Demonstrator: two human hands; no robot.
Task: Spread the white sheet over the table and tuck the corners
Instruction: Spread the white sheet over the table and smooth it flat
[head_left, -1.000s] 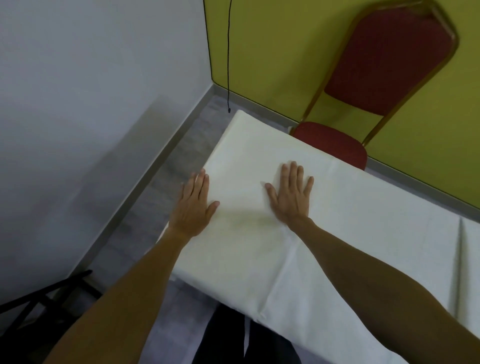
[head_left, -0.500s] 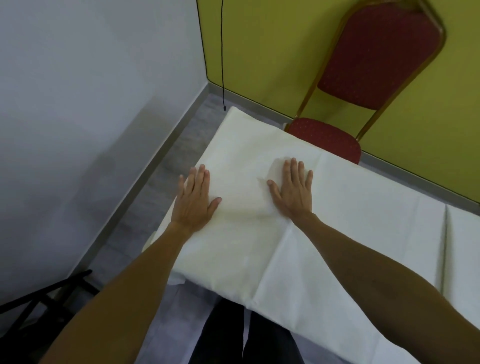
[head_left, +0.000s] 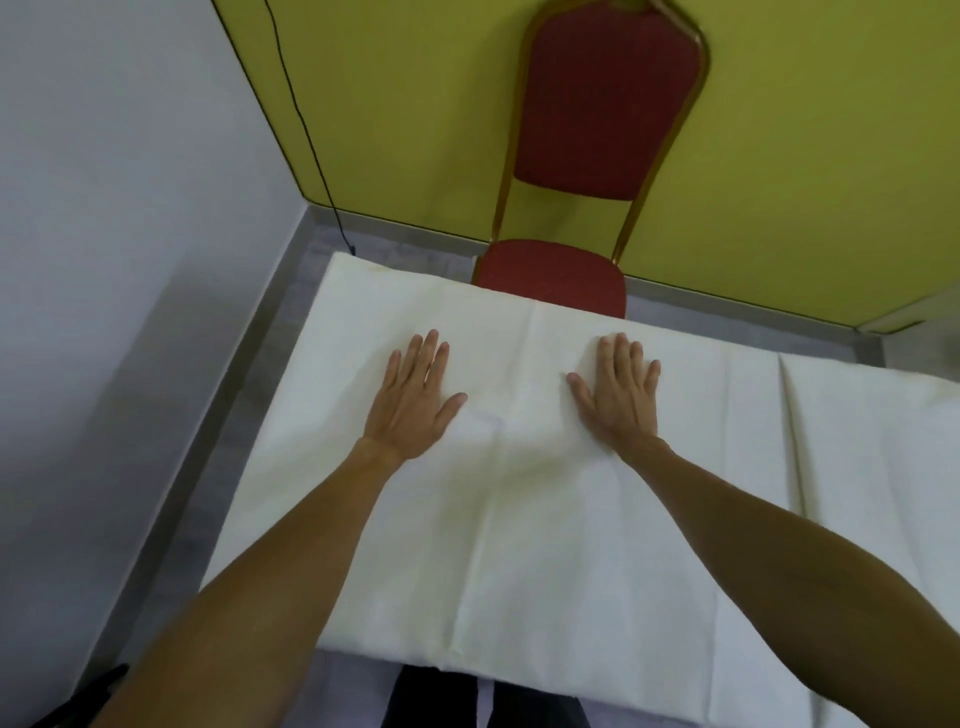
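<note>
Left hand (head_left: 413, 402), right hand (head_left: 618, 397) flat on white sheet (head_left: 519, 519); no writing.

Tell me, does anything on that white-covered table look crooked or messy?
Nothing is spilled or torn. The white fabric sheet lies mostly flat under the left hand and right hand, both pressed palm-down. Only a raised fold on the right breaks the surface, and faint crease lines cross the cloth.

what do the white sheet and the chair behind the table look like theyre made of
White sheet: thin matte fabric, maybe non-woven; sharp fold creases, no shine. Chair: dull red upholstery, faintly dotted, on a slim gold-coloured frame, probably metal.
</note>
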